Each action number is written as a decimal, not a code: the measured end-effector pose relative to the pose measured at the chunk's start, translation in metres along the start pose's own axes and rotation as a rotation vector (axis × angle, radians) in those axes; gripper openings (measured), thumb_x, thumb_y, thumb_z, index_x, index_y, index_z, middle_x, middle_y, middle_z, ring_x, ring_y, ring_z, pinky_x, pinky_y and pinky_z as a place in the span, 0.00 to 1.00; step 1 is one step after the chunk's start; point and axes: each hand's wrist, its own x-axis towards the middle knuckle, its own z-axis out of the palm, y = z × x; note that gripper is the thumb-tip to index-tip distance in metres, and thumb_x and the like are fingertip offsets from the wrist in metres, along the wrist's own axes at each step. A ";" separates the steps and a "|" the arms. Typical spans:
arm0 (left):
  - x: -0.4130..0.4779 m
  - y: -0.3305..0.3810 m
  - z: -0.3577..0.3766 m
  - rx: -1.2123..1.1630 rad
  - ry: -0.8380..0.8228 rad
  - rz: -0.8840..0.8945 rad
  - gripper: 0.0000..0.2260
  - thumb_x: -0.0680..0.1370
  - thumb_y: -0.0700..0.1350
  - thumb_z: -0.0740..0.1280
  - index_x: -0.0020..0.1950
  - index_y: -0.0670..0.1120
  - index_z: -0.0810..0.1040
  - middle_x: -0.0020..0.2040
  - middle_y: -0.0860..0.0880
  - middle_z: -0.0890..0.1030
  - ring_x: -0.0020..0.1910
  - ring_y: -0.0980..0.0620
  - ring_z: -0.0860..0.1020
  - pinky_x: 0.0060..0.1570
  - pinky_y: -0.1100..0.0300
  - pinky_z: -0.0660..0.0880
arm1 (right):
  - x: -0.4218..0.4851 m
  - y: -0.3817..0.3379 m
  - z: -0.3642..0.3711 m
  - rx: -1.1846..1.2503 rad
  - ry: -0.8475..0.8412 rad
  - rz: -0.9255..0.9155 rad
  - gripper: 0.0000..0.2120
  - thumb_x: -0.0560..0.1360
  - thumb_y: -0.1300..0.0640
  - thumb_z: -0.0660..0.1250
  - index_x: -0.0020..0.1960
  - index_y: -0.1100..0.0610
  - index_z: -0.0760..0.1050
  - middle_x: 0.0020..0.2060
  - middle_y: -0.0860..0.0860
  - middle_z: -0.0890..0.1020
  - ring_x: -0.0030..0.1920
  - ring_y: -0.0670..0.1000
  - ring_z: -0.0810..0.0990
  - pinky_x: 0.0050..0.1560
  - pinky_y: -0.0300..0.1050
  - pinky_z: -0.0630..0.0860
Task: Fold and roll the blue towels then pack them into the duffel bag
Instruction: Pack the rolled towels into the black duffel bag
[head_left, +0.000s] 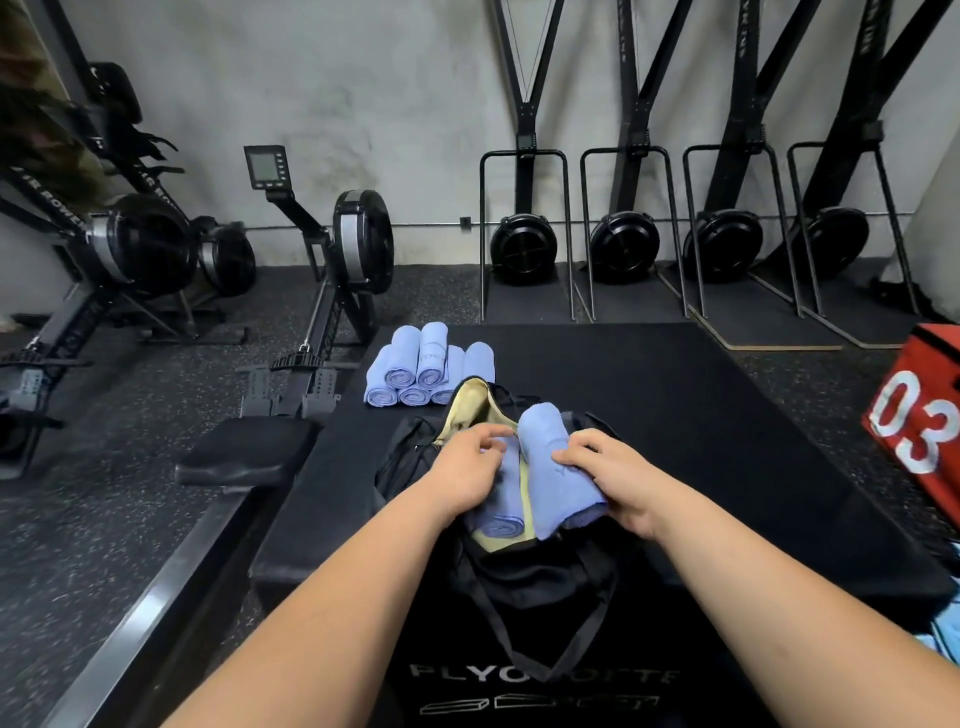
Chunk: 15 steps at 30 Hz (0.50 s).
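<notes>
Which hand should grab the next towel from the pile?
Probably the left hand: the towel pile lies on its side, beyond the duffel bag, while the right hand holds a rolled towel.

Head-worn, forward and down, close.

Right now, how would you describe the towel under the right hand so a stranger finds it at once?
Find the open black duffel bag on the black platform. Of two blue rolls at its mouth, this towel is the right one, under the right hand. Its neighbour lies inside on the yellow lining; this one rides high across the rim.
</notes>
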 end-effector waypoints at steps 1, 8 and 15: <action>0.003 0.000 -0.003 0.043 0.003 0.005 0.22 0.80 0.35 0.59 0.66 0.55 0.80 0.56 0.50 0.81 0.53 0.45 0.81 0.57 0.47 0.78 | -0.001 0.001 -0.004 -0.022 -0.024 0.021 0.10 0.75 0.53 0.75 0.51 0.57 0.78 0.44 0.54 0.82 0.44 0.56 0.82 0.39 0.52 0.79; 0.038 0.005 -0.007 0.093 -0.071 0.014 0.30 0.79 0.31 0.56 0.76 0.54 0.74 0.68 0.43 0.76 0.61 0.46 0.78 0.47 0.62 0.74 | 0.005 0.002 -0.014 -0.034 -0.090 0.179 0.09 0.75 0.58 0.71 0.39 0.53 0.73 0.34 0.54 0.77 0.31 0.53 0.78 0.32 0.45 0.73; 0.068 0.010 -0.003 0.231 -0.182 -0.002 0.31 0.80 0.30 0.56 0.81 0.51 0.69 0.74 0.36 0.74 0.68 0.38 0.77 0.42 0.67 0.74 | 0.030 0.005 0.000 -0.165 0.097 0.106 0.09 0.76 0.55 0.74 0.41 0.52 0.75 0.41 0.54 0.78 0.42 0.53 0.77 0.44 0.48 0.73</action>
